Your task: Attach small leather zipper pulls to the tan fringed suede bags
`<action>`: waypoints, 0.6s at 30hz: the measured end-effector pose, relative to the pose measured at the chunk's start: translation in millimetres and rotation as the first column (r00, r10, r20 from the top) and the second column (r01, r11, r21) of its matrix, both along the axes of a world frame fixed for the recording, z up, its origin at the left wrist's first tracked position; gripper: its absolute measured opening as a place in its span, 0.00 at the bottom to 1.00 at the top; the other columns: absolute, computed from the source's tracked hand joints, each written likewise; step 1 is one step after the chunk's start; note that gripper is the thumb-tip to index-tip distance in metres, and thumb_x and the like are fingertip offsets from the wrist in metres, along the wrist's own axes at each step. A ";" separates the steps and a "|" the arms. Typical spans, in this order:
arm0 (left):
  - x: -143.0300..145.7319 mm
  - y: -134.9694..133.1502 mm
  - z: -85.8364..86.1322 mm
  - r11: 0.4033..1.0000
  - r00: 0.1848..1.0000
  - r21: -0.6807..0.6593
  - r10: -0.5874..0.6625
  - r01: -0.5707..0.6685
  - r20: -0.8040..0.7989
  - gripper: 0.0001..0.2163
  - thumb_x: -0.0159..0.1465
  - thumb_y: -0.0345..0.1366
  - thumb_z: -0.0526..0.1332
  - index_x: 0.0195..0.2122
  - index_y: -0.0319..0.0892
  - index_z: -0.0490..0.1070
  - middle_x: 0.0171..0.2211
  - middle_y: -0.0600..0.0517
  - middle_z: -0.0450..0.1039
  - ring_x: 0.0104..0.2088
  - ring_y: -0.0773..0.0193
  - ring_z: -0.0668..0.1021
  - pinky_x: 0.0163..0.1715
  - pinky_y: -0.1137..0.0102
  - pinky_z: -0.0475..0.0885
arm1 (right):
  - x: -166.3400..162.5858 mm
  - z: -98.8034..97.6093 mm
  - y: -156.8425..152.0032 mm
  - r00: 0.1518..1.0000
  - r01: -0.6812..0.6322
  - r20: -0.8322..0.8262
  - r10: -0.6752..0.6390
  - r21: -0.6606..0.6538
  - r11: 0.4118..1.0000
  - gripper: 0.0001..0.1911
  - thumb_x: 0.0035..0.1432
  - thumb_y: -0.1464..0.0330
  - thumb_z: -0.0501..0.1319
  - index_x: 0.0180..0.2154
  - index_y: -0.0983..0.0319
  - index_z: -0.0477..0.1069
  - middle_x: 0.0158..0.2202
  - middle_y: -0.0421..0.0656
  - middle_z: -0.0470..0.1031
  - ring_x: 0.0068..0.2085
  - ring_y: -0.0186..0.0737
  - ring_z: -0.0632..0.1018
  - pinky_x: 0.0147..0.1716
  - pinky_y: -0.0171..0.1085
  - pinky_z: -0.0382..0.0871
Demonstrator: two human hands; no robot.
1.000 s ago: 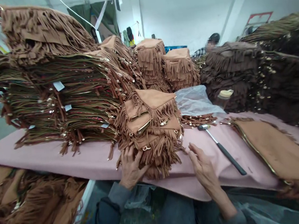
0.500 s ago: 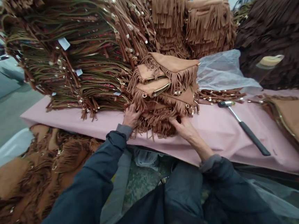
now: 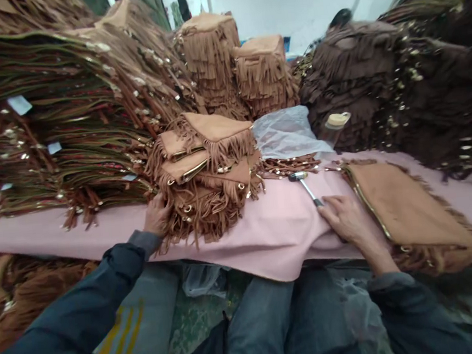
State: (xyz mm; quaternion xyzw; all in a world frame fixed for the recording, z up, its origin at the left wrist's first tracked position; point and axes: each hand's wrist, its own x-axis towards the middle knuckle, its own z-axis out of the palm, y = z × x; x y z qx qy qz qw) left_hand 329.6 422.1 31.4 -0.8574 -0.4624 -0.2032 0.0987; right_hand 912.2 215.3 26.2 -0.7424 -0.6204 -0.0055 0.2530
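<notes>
A pile of tan fringed bags [image 3: 223, 128] with brass zips and rings lies on the pink-covered table [image 3: 281, 225]. My left hand [image 3: 157, 216] is closed at the pile's lower left side, its fingertips partly lost in the fringe. To the right, a hammer [image 3: 308, 190] lies with its head pointing away from me. My right hand [image 3: 342, 217] is closed over its dark handle and hides most of it. Beside that hand, a single tan fringed bag [image 3: 407, 200] lies flat with its zip edge toward the hand.
A tall stack of fringed bags [image 3: 62, 126] rises at left. Behind stand more tan stacks [image 3: 263, 70] and dark brown ones [image 3: 352, 84]. A clear plastic sheet [image 3: 285, 131], brown straps [image 3: 288, 165] and a yellow-lidded container [image 3: 337, 121] lie toward the back. More brown bags [image 3: 44, 304] are below left.
My right hand has left the pile's front and moved right onto the hammer's handle. My left hand stays at the pile's left side. The view has turned to the right.
</notes>
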 end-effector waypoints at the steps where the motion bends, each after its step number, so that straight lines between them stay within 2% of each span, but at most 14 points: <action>1: -2.4 2.4 -1.3 1.000 1.000 0.018 -0.016 0.016 -0.004 0.20 0.63 0.43 0.56 0.50 0.36 0.72 0.63 0.36 0.58 0.63 0.39 0.61 0.58 0.50 0.61 | 4.1 -5.5 0.7 1.000 -0.003 -0.023 0.003 -0.003 1.000 0.24 0.65 0.55 0.54 0.54 0.62 0.73 0.51 0.53 0.71 0.52 0.53 0.72 0.56 0.51 0.66; 4: -8.2 7.7 -3.6 0.999 0.999 0.035 -0.018 0.017 0.029 0.18 0.61 0.45 0.56 0.44 0.38 0.73 0.58 0.42 0.64 0.61 0.40 0.64 0.57 0.51 0.64 | -0.6 -15.7 4.8 0.999 0.010 -0.047 -0.009 0.022 1.000 0.24 0.64 0.54 0.55 0.55 0.58 0.73 0.54 0.51 0.68 0.54 0.54 0.69 0.56 0.52 0.66; 7: -10.0 8.9 -2.0 0.998 0.998 0.058 -0.012 0.008 0.058 0.13 0.59 0.46 0.57 0.38 0.43 0.72 0.52 0.48 0.69 0.57 0.43 0.67 0.55 0.50 0.67 | -13.3 -16.1 5.6 0.999 0.034 -0.027 -0.033 0.031 0.999 0.23 0.62 0.55 0.57 0.56 0.56 0.72 0.55 0.51 0.66 0.55 0.57 0.67 0.54 0.54 0.67; 11: -10.1 9.3 2.1 0.996 0.999 0.087 -0.036 0.033 0.034 0.12 0.58 0.45 0.58 0.39 0.46 0.71 0.46 0.52 0.72 0.53 0.46 0.69 0.53 0.49 0.68 | -27.0 -13.1 6.3 0.994 0.113 -0.015 -0.112 0.072 0.991 0.20 0.64 0.61 0.54 0.55 0.59 0.70 0.55 0.53 0.66 0.54 0.58 0.68 0.53 0.54 0.67; 15: -7.8 9.0 6.0 0.995 0.999 0.094 -0.034 0.035 -0.009 0.15 0.58 0.43 0.59 0.42 0.42 0.74 0.50 0.46 0.72 0.56 0.41 0.69 0.55 0.49 0.68 | -35.6 -11.4 12.4 0.978 0.208 -0.016 -0.208 0.112 0.972 0.19 0.64 0.66 0.52 0.54 0.62 0.69 0.54 0.55 0.68 0.52 0.58 0.69 0.51 0.52 0.67; 18: -0.2 1.6 12.3 0.994 0.999 0.107 -0.021 0.026 -0.045 0.17 0.57 0.43 0.60 0.46 0.41 0.74 0.53 0.41 0.71 0.58 0.41 0.68 0.55 0.50 0.69 | -39.2 -7.0 16.2 0.956 0.291 0.012 -0.292 0.020 0.956 0.17 0.63 0.69 0.52 0.52 0.64 0.69 0.51 0.55 0.69 0.50 0.55 0.71 0.49 0.47 0.67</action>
